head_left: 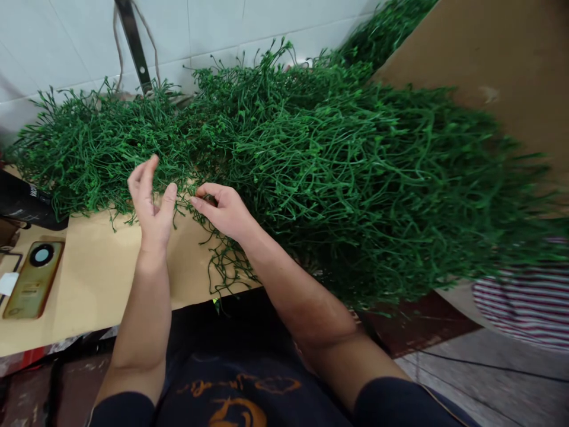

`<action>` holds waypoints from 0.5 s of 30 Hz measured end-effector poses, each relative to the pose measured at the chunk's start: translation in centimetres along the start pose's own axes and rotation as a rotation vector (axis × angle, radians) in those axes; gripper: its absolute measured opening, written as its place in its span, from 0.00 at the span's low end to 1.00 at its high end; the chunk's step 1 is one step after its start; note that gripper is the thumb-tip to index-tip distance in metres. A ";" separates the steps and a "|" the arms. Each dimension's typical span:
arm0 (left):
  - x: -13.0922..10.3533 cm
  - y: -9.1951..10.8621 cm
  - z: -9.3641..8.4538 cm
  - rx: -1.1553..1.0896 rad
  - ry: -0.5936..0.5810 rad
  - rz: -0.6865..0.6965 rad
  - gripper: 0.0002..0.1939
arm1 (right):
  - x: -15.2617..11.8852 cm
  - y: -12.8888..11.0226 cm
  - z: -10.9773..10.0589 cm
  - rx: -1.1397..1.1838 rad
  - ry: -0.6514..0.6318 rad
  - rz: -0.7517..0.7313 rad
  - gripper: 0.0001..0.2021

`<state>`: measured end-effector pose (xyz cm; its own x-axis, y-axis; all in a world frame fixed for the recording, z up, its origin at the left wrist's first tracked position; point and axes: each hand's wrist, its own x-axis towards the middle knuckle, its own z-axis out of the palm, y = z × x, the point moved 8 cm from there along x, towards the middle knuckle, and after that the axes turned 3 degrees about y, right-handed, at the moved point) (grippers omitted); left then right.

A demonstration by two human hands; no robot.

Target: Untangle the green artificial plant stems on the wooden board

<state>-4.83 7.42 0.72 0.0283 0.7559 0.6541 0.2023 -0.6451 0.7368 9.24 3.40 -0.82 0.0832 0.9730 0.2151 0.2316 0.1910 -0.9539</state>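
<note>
A large heap of thin green plastic plant stems (320, 154) with small branched tips spreads across the work surface. My left hand (153, 201) is held over the heap's front edge, its fingers and thumb apart, with nothing seen between them. Just to its right, my right hand (224, 209) has thumb and index finger brought together in a pinch at a thin green stem; its other fingers are curled. Brown cardboard (106, 267) lies under the stems and both wrists. A few loose stems (229, 270) trail over the cardboard below my right hand.
A phone (33, 281) lies on the cardboard at the left, near a black cylindrical object (29, 201). A large cardboard panel (502, 71) rises at the right. White tiled wall (267, 24) and a metal bar (133, 47) stand behind. Striped fabric (524, 305) shows at lower right.
</note>
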 end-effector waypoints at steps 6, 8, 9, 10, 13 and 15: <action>-1.1 -0.5 3.8 -0.217 -0.353 -0.246 0.21 | 0.2 -0.3 0.3 0.132 -0.060 -0.110 0.12; -1.3 -1.0 4.1 -0.235 -0.379 -0.294 0.22 | 0.2 -0.3 0.5 0.194 -0.086 -0.117 0.13; -1.3 -1.2 4.2 -0.238 -0.374 -0.308 0.22 | 0.1 -0.2 0.6 0.209 -0.099 -0.116 0.15; -1.3 -1.4 4.1 -0.237 -0.360 -0.316 0.22 | 0.1 -0.2 0.6 0.209 -0.110 -0.116 0.16; -1.1 -1.6 4.0 -0.201 -0.327 -0.295 0.20 | 0.0 -0.1 0.3 0.157 -0.107 -0.113 0.19; -1.0 -1.3 4.1 -0.131 -0.333 -0.236 0.16 | -0.1 0.0 0.0 0.129 -0.098 -0.107 0.18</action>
<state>-1.14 7.95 -1.55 0.3150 0.8652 0.3902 0.1152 -0.4429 0.8891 9.21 3.36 -0.88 -0.0313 0.9529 0.3015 0.1071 0.3032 -0.9469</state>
